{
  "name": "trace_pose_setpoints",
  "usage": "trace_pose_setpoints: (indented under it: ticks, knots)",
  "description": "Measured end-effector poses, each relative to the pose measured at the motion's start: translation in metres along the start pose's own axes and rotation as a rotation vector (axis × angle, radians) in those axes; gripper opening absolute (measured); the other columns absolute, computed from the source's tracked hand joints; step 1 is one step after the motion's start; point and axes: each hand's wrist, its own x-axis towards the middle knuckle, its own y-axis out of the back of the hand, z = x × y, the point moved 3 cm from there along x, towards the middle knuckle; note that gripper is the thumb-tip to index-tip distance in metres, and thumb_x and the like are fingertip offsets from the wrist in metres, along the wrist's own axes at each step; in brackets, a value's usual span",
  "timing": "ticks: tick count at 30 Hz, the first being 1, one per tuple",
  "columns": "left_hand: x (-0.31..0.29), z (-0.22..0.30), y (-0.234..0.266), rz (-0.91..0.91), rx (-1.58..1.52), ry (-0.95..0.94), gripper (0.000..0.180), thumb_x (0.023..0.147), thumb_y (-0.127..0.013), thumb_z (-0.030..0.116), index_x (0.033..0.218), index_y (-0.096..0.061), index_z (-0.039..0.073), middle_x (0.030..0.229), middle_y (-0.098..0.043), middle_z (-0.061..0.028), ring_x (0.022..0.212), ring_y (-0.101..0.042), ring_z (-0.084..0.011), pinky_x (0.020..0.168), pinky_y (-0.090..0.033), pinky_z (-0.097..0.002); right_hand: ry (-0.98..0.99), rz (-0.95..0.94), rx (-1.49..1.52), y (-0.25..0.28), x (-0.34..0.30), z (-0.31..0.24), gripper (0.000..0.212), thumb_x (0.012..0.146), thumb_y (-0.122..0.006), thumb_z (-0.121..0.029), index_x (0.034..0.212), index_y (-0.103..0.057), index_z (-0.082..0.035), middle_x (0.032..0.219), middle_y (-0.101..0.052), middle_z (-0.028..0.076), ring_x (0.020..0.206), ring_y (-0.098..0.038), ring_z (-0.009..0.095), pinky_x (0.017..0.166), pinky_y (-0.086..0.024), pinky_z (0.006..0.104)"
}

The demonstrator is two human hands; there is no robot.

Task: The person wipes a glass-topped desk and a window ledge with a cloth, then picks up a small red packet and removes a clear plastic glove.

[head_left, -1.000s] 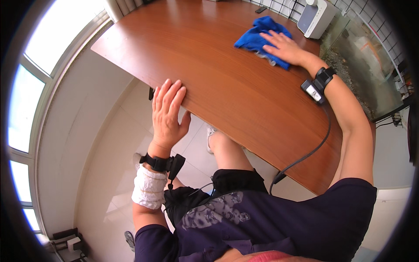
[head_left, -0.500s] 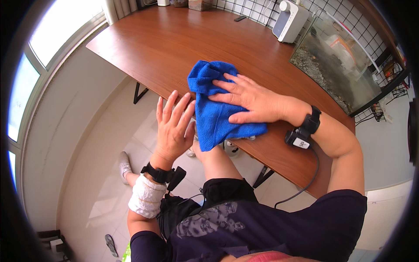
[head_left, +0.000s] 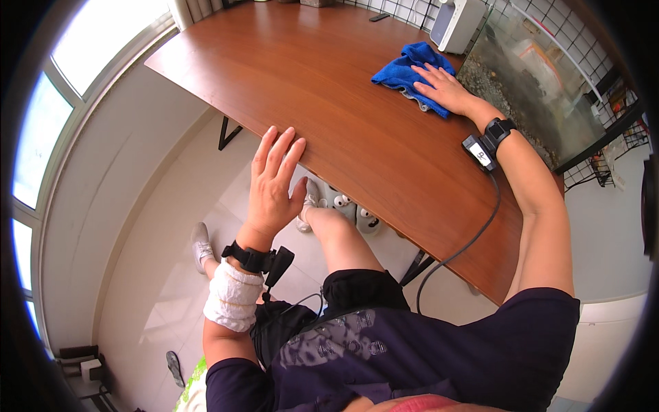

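A crumpled blue cloth [head_left: 400,73] lies on the brown wooden table [head_left: 309,82], toward its far right side. My right hand [head_left: 443,89] rests flat on top of the cloth, fingers stretched out and slightly spread, pressing it against the tabletop. Nearer to me, my left hand [head_left: 274,185] is at the table's front edge with its fingers extended and its fingertips by the edge. Nothing is in the left hand. Each wrist wears a black strap with a small device, and a white band [head_left: 233,295] wraps the left forearm.
A glass tank [head_left: 528,82] with gravel stands along the table's right end, close to my right hand. Behind the cloth is a white and grey appliance [head_left: 456,26]. A small dark remote-like object [head_left: 379,17] lies at the back. A black cable [head_left: 473,240] trails from the right wrist.
My right hand has slid the blue cloth away from the front edge to the far right, beside the tank and appliance. My left hand stays nearly where it was.
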Motion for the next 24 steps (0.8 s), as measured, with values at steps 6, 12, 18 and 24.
trace_pose_setpoints:
  ticks: [6,12,18,24]
  knots:
    - [0.001,0.012,0.005,-0.041,0.041,0.045,0.067,0.062,-0.066,0.0,0.126,-0.045,0.006,0.135,-0.04,-0.0144,0.13,-0.029,-0.037,0.105,-0.027,-0.0452,0.22,0.014,-0.035,-0.012,-0.048,-0.06,0.06,0.09,-0.037,-0.054,0.14,-0.028,-0.023,0.146,-0.021,0.019,0.133,-0.017,0.043,0.109,-0.014,0.047]
    - [0.0,0.038,0.01,-0.121,0.129,0.052,0.069,0.064,-0.066,0.006,0.129,-0.042,0.008,0.136,-0.04,-0.0103,0.131,-0.029,-0.0316,0.108,-0.015,-0.0495,0.556,0.072,0.042,-0.01,-0.12,-0.119,0.061,0.087,-0.042,-0.055,0.138,-0.033,-0.024,0.144,-0.025,0.02,0.132,-0.019,0.043,0.108,-0.014,0.0503]
    - [-0.003,0.083,0.002,-0.215,0.114,-0.151,0.064,0.065,-0.062,0.006,0.127,-0.045,0.01,0.133,-0.043,-0.008,0.13,-0.033,-0.0248,0.108,-0.011,-0.0531,0.609,-0.005,0.1,-0.001,-0.158,-0.105,0.058,0.086,-0.048,-0.051,0.137,-0.037,-0.024,0.145,-0.026,0.014,0.132,-0.02,0.042,0.108,-0.015,0.0516]
    - [-0.005,0.102,-0.004,-0.203,0.076,-0.161,0.065,0.064,-0.063,0.006,0.126,-0.046,0.011,0.133,-0.043,-0.0078,0.128,-0.035,-0.0246,0.108,-0.014,-0.052,0.348,-0.045,0.015,0.003,-0.133,-0.022,0.06,0.088,-0.042,-0.053,0.139,-0.032,-0.023,0.147,-0.021,0.017,0.135,-0.015,0.039,0.11,-0.012,0.0463]
